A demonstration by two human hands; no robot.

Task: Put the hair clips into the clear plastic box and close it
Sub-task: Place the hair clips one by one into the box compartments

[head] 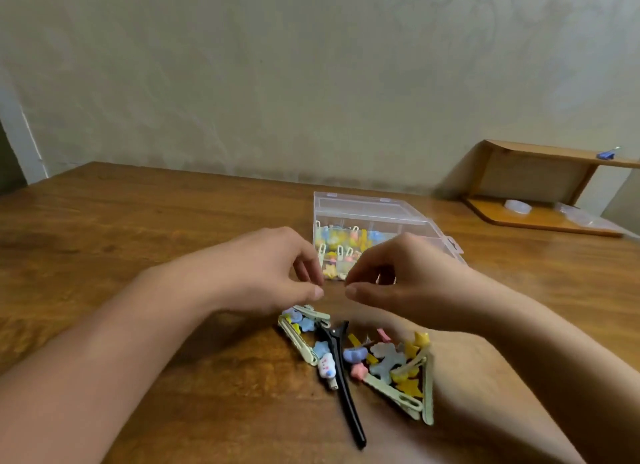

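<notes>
Clips: I see both hands (pixel 277 273) curled, empty (I think); grab pastel plastic hair clips (pixel 398 363) w/ fingertips, drop into clear plastic box (pixel 363 207).

On a brown wooden table (pixel 138 238), the left hand (pixel 273 273) and right hand (pixel 401 276) meet with curled fingers, thumb tips nearly touching, in front of the clear plastic box (pixel 367 218), its lid open and pastel clips inside. Nearer lie loose pastel hair clips (pixel 398 363) and a long black clip (pixel 343 377). Whether the fingers pinch anything is unclear.
</notes>
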